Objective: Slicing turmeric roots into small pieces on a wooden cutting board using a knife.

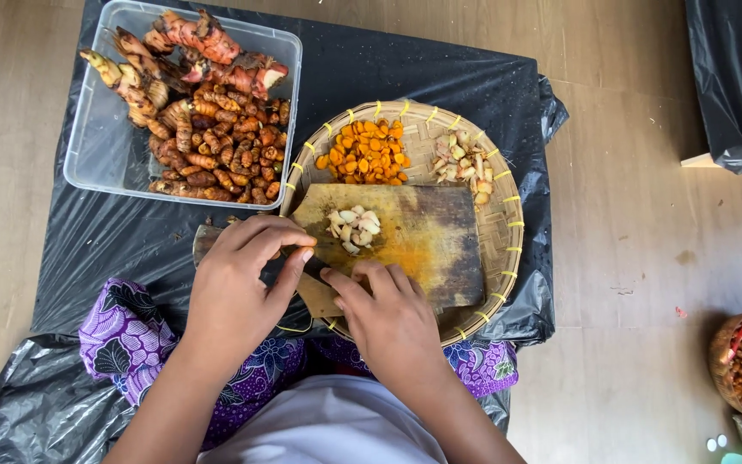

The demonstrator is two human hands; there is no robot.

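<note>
From the head view, my left hand [238, 283] curls its fingers [289, 234] together over a small root piece on the yellow-stained wooden chopping board [414, 236]. My right hand [388, 314] closes its fingers around the dark-handled knife [313, 268], the pale chopped pieces [355, 228] lying just beyond.

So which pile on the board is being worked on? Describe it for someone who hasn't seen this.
Start at the round woven tray on the black plastic sheet. A stained wooden chopping board lies across it. The pale chopped pieces sit on the board's upper left, cream-white, unlike the orange chunks behind.
</note>
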